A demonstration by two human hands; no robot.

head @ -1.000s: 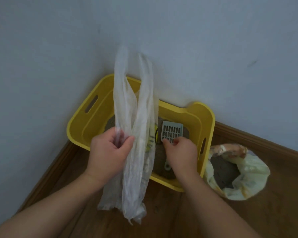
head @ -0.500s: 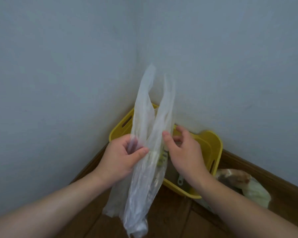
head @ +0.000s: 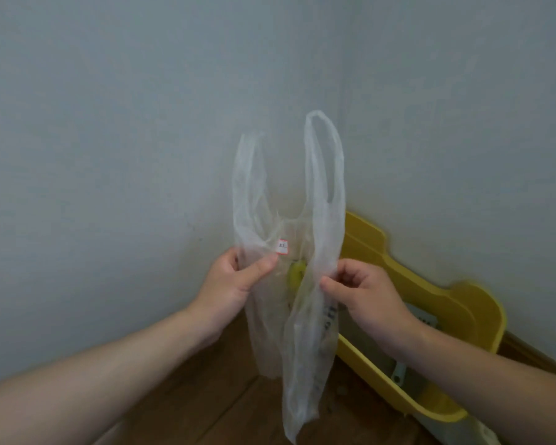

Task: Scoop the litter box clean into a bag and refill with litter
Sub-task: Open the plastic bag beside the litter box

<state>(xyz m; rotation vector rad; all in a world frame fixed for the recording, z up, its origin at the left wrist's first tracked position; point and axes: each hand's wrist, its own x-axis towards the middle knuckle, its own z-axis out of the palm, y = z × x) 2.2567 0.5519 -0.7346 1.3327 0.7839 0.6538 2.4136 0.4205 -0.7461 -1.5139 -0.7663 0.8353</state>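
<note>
We held the thin translucent plastic bag (head: 302, 348) upright!
Left hand (head: 235, 284) and right hand (head: 366, 297) each pinched one side, surely to spread its mouth for scooping; the yellow plastic litter box (head: 463, 300) sat just behind.

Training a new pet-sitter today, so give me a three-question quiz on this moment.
1. True or false: the plastic bag has both handles pointing upward.
2. The yellow litter box stands: A) on the floor against the wall; B) on a table; C) inside the bag.
3. Short answer: what do the left hand and right hand both pinch?

Key: 1 true; 2 A; 3 the plastic bag.
</note>
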